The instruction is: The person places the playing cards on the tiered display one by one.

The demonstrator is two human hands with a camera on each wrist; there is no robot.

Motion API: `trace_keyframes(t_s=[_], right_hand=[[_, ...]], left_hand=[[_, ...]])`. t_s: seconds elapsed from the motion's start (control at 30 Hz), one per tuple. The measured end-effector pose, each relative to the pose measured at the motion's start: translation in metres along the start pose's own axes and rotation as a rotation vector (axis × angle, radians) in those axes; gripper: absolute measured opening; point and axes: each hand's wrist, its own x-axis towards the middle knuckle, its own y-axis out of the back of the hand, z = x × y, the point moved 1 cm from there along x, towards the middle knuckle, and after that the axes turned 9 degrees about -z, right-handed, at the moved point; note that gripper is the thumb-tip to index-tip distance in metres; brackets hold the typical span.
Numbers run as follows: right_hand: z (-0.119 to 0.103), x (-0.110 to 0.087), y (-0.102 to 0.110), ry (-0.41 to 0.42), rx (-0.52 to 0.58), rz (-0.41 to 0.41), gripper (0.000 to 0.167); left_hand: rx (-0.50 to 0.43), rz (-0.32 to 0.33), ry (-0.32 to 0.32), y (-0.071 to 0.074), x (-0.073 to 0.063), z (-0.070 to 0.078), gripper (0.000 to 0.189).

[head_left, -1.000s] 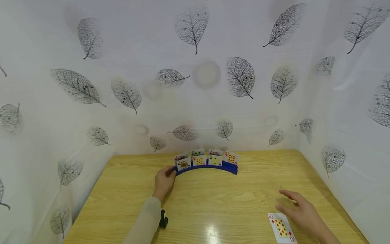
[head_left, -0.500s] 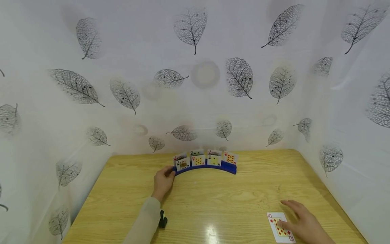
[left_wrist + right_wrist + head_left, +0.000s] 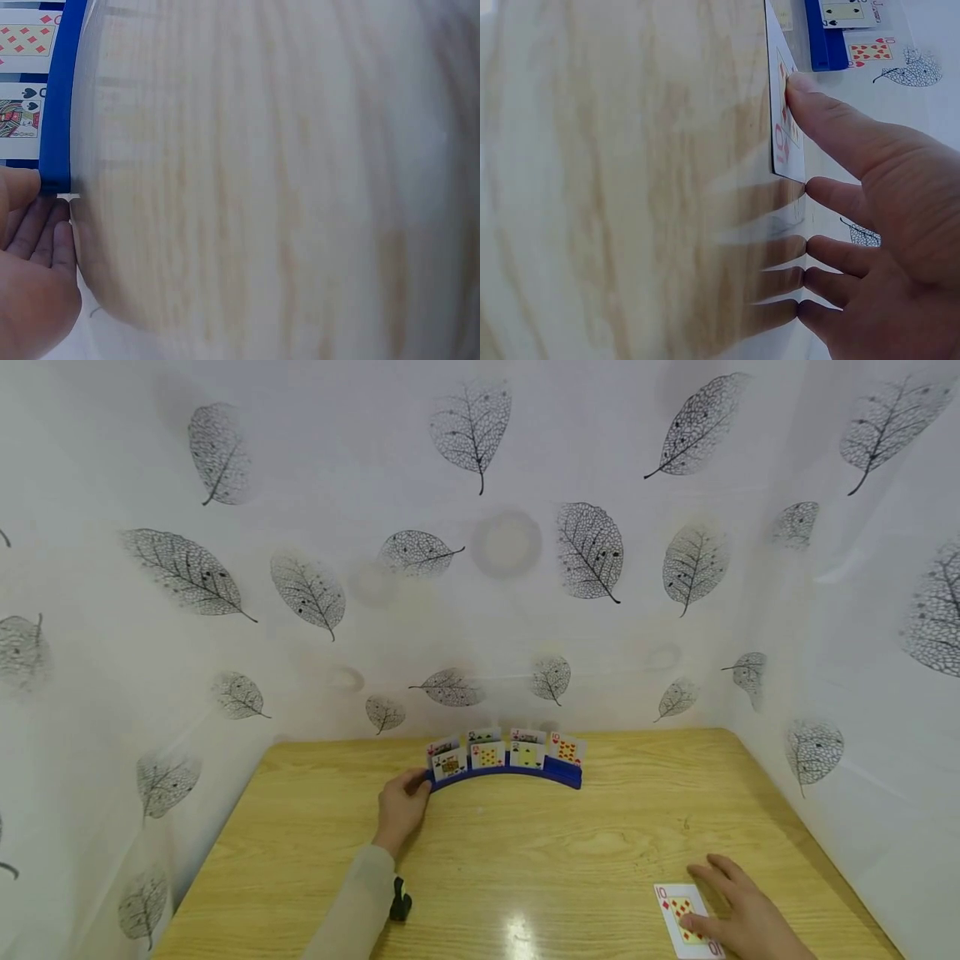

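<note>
At the table's right front, a ten of diamonds playing card (image 3: 677, 903) lies face up. My right hand (image 3: 744, 912) presses its thumb on that card; in the right wrist view the other fingertips (image 3: 814, 187) touch the table beside the card's edge. A curved blue card holder (image 3: 562, 772) stands at the back, with several face cards and number cards upright in two rows. My left hand (image 3: 401, 810) grips the holder's left end, its thumb (image 3: 21, 187) against the blue rail. A queen of spades (image 3: 19, 124) stands closest to that hand.
A small black object (image 3: 401, 903) sits beside the left sleeve (image 3: 358, 893) on the wooden table (image 3: 517, 843). White leaf-printed curtains (image 3: 510, 627) enclose the table at the back and sides. The ten of hearts (image 3: 567, 749) stands at the holder's right end.
My right hand has come down and toward the ten of diamonds, and its thumb now rests on the card. The left hand has kept its grip on the holder.
</note>
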Motion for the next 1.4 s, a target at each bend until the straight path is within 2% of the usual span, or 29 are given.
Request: trace_keyframes(t_s=[0.47,0.83,1.0,1.23,1.4], right_hand=[[-0.002,0.001,0.0,-0.034,-0.001,0.031,0.063],[-0.006,0.001,-0.001,-0.056,-0.032,0.078,0.067],[-0.008,0.004,-0.001,-0.091,-0.027,0.095,0.065],[-0.013,0.005,0.002,-0.132,0.039,0.121,0.051],[-0.017,0.006,0.005,-0.148,0.053,0.116,0.034]], left_hand=[[0.008,-0.01,-0.003,0.0,0.0,0.0,0.028],[0.005,-0.009,-0.011,0.0,0.0,-0.001,0.028],[0.003,-0.01,-0.009,0.001,0.0,-0.002,0.028],[-0.009,-0.02,0.013,0.001,-0.001,0.0,0.028],[-0.006,-0.018,0.009,0.002,-0.001,0.001,0.028]])
